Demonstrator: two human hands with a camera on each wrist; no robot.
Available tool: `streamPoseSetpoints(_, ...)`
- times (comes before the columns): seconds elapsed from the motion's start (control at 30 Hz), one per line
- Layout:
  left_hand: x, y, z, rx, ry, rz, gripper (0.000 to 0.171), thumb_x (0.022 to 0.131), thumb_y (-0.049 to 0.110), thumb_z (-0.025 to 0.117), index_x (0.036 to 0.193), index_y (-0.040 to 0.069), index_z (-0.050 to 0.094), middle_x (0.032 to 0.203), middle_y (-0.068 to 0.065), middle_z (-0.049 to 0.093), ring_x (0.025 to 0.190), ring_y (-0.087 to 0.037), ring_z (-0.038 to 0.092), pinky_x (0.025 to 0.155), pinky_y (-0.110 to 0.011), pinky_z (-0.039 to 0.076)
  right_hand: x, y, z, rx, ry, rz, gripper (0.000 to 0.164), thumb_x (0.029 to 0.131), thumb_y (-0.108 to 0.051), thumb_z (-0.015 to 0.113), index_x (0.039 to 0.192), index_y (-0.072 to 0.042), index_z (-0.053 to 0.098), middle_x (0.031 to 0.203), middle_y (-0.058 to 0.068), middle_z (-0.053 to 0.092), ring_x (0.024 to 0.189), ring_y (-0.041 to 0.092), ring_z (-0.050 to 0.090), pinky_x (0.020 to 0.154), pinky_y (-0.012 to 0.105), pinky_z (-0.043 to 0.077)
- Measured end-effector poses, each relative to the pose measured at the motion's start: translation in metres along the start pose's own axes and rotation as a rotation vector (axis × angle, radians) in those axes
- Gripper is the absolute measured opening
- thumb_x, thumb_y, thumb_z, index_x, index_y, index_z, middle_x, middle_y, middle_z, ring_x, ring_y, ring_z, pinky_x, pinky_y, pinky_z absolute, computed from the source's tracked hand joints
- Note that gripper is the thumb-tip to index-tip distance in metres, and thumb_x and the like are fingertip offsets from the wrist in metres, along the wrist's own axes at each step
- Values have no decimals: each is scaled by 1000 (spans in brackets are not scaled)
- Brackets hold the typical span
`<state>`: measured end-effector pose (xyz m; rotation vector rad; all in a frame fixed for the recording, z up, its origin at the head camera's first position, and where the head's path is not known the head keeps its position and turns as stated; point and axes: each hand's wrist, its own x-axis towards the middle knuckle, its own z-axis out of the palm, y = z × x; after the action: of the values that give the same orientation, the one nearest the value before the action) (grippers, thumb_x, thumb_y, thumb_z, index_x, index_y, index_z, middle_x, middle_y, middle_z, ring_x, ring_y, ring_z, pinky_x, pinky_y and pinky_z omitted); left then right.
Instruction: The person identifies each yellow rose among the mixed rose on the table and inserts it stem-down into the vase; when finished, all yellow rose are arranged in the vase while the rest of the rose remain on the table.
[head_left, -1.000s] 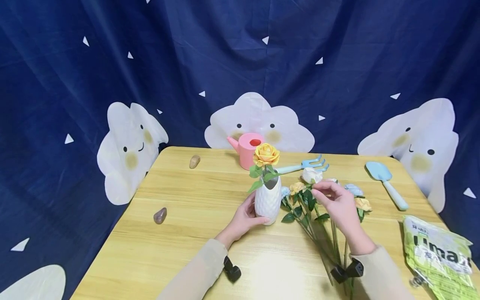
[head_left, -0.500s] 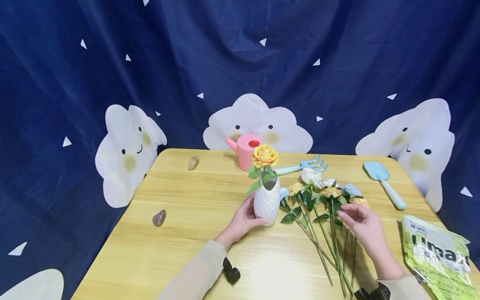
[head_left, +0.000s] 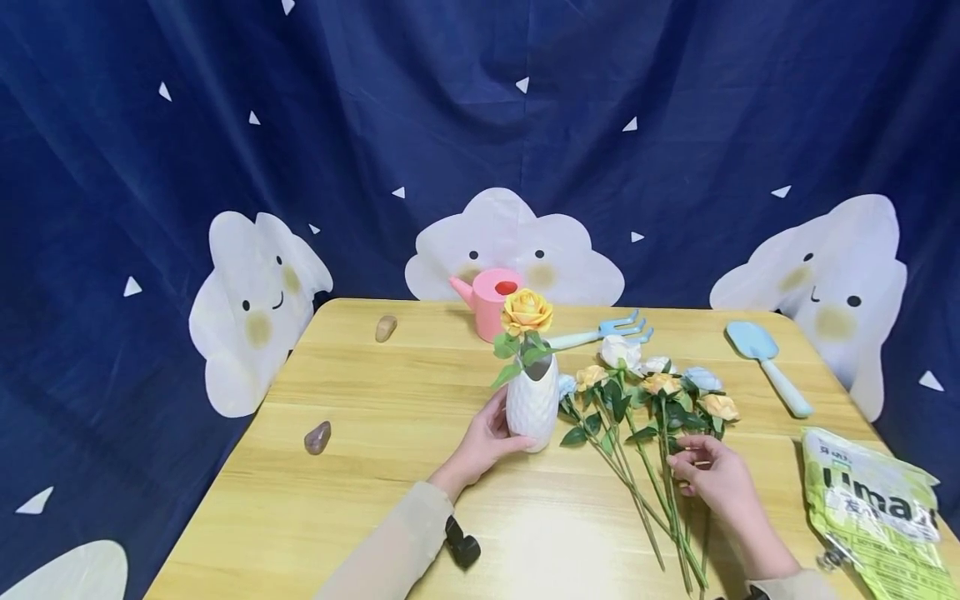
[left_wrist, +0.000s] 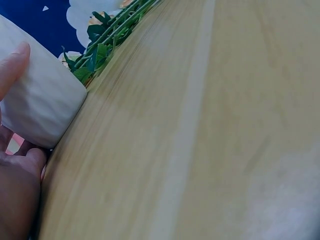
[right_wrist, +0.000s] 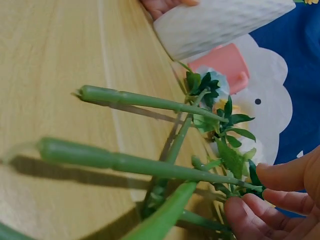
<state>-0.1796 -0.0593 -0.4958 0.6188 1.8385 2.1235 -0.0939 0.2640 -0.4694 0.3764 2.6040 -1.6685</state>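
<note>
A white textured vase [head_left: 532,412] stands on the table with one yellow-orange rose [head_left: 527,312] in it. My left hand [head_left: 487,442] grips its lower part, thumb in front; the left wrist view shows the vase [left_wrist: 40,90] between thumb and fingers. To the right lie several artificial flowers: white roses [head_left: 619,352], peach roses [head_left: 720,407] and blue ones [head_left: 702,379]. My right hand [head_left: 716,483] has thumb and fingers curled round the green stem [right_wrist: 150,170] of a peach-orange rose [head_left: 662,383], just below its leaves. The exact contact is partly hidden.
Behind the vase stand a pink watering can [head_left: 495,304] and a light-blue hand rake [head_left: 600,333]. A blue trowel [head_left: 772,367] lies at the far right, a green-white bag [head_left: 870,508] nearer. Two stones, a tan one [head_left: 386,327] and a purple one [head_left: 317,437], lie left.
My right hand has drawn back from the white rose toward the right, then moved down and in to the peach-orange rose's stem. My left hand keeps its grip on the vase.
</note>
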Motion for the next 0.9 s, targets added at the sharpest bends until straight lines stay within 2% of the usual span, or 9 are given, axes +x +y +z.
streamPoseSetpoints(0.4, 0, 2, 1, -11, 14, -6, 89, 73, -12, 72, 146, 10, 26, 144, -14, 34, 131, -27, 34, 105, -35, 33, 6, -1, 8, -115, -20, -12, 45, 80, 4, 65, 120, 13, 45, 83, 14, 55, 60, 18, 58, 51, 29, 54)
streamPoseSetpoints(0.57, 0, 1, 2, -11, 13, -5, 88, 73, -12, 72, 146, 9, 26, 144, -15, 34, 130, -27, 35, 105, -35, 33, 6, -3, 6, -97, -15, -12, 43, 81, 6, 61, 120, 14, 45, 82, 13, 55, 58, 19, 58, 51, 30, 55)
streamPoseSetpoints(0.9, 1, -3, 1, -13, 8, 15, 88, 73, -12, 72, 146, 9, 27, 144, -13, 35, 131, -27, 34, 104, -34, 34, 2, -15, -6, 36, -20, -78, 49, 84, 7, 60, 128, 14, 39, 90, 21, 57, 64, 22, 62, 59, 34, 57)
